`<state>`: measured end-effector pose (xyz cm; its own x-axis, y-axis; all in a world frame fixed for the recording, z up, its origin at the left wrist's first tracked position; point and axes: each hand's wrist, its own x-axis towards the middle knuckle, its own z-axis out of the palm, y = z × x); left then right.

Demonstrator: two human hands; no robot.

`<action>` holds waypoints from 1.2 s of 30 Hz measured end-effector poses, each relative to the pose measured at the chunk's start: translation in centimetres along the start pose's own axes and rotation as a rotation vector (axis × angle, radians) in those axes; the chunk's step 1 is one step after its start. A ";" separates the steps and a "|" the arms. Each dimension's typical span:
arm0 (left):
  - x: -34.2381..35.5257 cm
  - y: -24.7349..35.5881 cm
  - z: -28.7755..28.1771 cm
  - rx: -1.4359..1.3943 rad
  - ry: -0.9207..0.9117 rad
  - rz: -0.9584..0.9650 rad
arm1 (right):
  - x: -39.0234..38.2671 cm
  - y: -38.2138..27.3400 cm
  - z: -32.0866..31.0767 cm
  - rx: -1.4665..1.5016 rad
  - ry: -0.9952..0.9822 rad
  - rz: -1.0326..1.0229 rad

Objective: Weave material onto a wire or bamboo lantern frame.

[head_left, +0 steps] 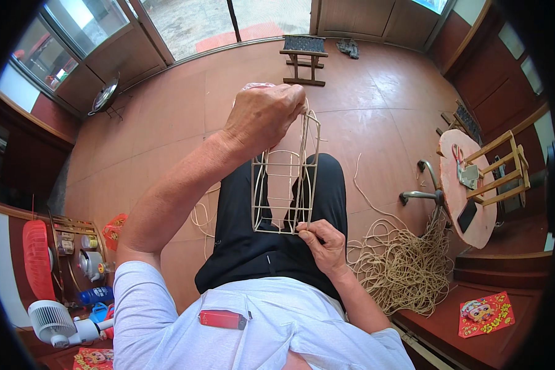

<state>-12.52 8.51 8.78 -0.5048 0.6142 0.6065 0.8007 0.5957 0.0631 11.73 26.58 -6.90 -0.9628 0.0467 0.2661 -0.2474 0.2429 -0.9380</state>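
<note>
A long, cream-coloured wire frame (283, 199), shaped like an open box basket, stands over my lap between my dark-trousered legs. My left hand (266, 112) is closed in a fist at its far upper end; what lies inside the fist is partly hidden. At the near right corner, the thumb and fingers of my right hand (324, 245) pinch the frame's rod. A small pale bit shows at those fingertips, too small to name. Loops of tan cord (202, 217) lie on the floor left of my legs.
A big heap of tan cord (407, 265) lies on the floor at right. Beyond it, a round table (478, 225) carries scissors (457, 154), a phone (467, 216) and a wooden stool (498, 165). A folding stool (304, 60) stands ahead. A white fan (52, 320) is at lower left.
</note>
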 end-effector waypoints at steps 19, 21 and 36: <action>3.0 -1.5 -1.3 -0.266 -0.322 -0.286 | 21.0 -6.3 -1.7 -0.261 0.177 -0.280; 3.2 -1.7 -1.3 -0.289 -0.362 -0.319 | 21.4 -6.1 -1.5 -0.228 0.171 -0.270; 1.1 -4.7 0.0 0.007 -0.066 -0.112 | 22.7 -6.9 -2.5 -0.234 0.009 -0.121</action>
<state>-16.81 6.37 9.18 -0.6112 0.5766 0.5421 0.7362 0.6656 0.1221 -8.12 28.40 6.12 -0.9264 0.0119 0.3763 -0.3281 0.4645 -0.8225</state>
